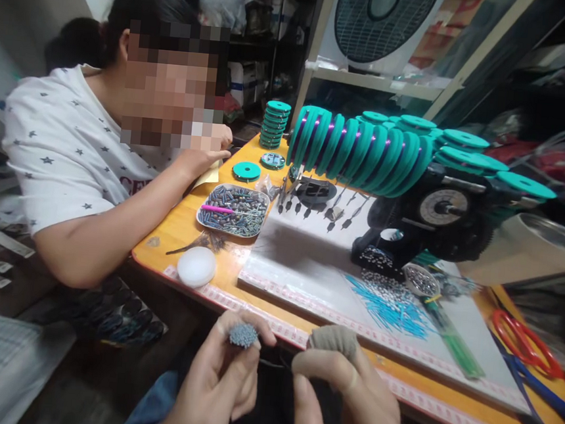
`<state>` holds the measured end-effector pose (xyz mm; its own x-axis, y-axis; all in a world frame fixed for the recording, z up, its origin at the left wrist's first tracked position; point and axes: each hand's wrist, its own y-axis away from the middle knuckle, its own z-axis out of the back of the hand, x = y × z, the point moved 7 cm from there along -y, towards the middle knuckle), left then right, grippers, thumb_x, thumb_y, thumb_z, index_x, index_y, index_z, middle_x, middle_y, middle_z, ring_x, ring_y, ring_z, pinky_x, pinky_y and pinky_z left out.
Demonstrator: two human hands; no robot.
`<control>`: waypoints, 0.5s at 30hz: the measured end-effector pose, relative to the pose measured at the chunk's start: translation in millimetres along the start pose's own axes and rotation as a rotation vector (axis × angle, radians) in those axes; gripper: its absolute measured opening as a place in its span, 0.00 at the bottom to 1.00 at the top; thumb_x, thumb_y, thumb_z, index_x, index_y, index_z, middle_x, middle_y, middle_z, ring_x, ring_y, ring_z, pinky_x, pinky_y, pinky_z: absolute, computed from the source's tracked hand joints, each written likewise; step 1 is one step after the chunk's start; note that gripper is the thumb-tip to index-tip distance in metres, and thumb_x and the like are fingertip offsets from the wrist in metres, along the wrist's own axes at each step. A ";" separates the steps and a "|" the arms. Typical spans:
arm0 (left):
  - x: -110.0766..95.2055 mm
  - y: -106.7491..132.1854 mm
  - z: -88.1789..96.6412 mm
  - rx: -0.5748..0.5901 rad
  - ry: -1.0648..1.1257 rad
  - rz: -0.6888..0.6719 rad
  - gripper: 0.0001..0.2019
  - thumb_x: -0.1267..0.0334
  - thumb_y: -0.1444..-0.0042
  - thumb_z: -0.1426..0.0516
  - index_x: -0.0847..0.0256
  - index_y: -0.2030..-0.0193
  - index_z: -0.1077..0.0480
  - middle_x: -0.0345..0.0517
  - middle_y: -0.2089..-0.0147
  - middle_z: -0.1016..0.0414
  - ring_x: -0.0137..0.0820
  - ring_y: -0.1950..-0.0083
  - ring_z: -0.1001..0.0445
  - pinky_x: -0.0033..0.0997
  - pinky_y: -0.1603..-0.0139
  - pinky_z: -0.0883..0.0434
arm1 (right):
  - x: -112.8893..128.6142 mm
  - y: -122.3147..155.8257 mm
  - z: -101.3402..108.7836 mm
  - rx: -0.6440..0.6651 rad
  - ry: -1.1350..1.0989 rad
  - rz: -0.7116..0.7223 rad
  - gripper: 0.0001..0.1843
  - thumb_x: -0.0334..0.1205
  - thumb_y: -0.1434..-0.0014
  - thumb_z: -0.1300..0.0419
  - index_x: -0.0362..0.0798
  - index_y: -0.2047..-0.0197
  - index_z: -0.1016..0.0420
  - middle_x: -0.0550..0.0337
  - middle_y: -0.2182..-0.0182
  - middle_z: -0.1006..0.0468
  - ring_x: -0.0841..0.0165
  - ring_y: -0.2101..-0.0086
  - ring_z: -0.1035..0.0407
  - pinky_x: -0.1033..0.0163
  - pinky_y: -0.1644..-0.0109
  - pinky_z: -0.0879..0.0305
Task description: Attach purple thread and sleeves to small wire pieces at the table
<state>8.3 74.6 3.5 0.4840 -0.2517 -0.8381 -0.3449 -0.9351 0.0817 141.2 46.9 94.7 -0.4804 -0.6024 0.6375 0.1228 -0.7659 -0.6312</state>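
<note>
In the head view, our left hand (218, 384) sits low at the near edge of the surface (182, 226). It is closed around a bundle of grey pieces (243, 334), pinched upright between thumb and fingertips just in front of the edge. Our right hand (349, 402) is just beside it, with the fingers curled in and a grey-brown fabric cap (333, 338) over one fingertip. A thin dark strand (274, 364) runs between the two hands, but we cannot tell whether the right hand is gripping it. Beyond the hands lies a white board (302, 266) strewn with blue pins (393, 307). Behind it is a row of teal spools (362, 150) on a black machine (443, 209). To the left are a tray of small pieces (233, 211) and a white round lid (196, 266). Red scissors (523, 342) lie at the right. A co-worker in a star-printed shirt (65, 147) leans on the far left corner.
</note>
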 end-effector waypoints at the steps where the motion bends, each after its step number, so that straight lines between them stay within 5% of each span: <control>1: 6.1 0.9 -3.6 0.018 0.039 0.063 0.13 0.50 0.33 0.43 0.59 0.59 0.31 0.28 0.80 0.54 0.16 0.82 0.58 0.15 0.81 0.50 | -3.5 -0.6 -0.8 -0.020 -0.023 -0.011 0.09 0.23 0.35 0.43 0.46 0.58 0.28 0.61 0.67 0.33 0.69 0.68 0.34 0.65 0.66 0.35; 7: 14.6 2.3 -10.9 -0.020 0.119 0.187 0.21 0.43 0.43 0.35 0.58 0.60 0.35 0.33 0.74 0.34 0.11 0.82 0.53 0.13 0.80 0.49 | -13.9 3.0 -12.2 -0.025 -0.088 -0.062 0.14 0.22 0.33 0.40 0.48 0.50 0.22 0.59 0.64 0.28 0.66 0.65 0.31 0.61 0.62 0.33; 12: 5.6 6.9 -5.4 -0.226 -0.088 0.103 0.25 0.41 0.49 0.32 0.61 0.64 0.33 0.39 0.72 0.33 0.21 0.73 0.37 0.17 0.74 0.40 | -12.0 4.7 -15.0 0.014 -0.090 -0.091 0.13 0.22 0.33 0.40 0.47 0.51 0.23 0.59 0.62 0.27 0.66 0.64 0.30 0.60 0.59 0.31; 15: 5.2 7.8 -7.8 -0.245 -0.070 0.111 0.26 0.41 0.50 0.31 0.60 0.63 0.33 0.38 0.72 0.34 0.20 0.73 0.39 0.18 0.73 0.40 | -12.2 4.7 -13.8 -0.014 -0.078 -0.120 0.10 0.24 0.33 0.40 0.48 0.55 0.24 0.62 0.66 0.28 0.68 0.67 0.31 0.62 0.63 0.32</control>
<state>14.4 64.0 4.0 0.3942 -0.3462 -0.8513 -0.1836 -0.9373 0.2961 135.6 53.8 77.9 -0.4222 -0.5227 0.7407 0.0564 -0.8306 -0.5540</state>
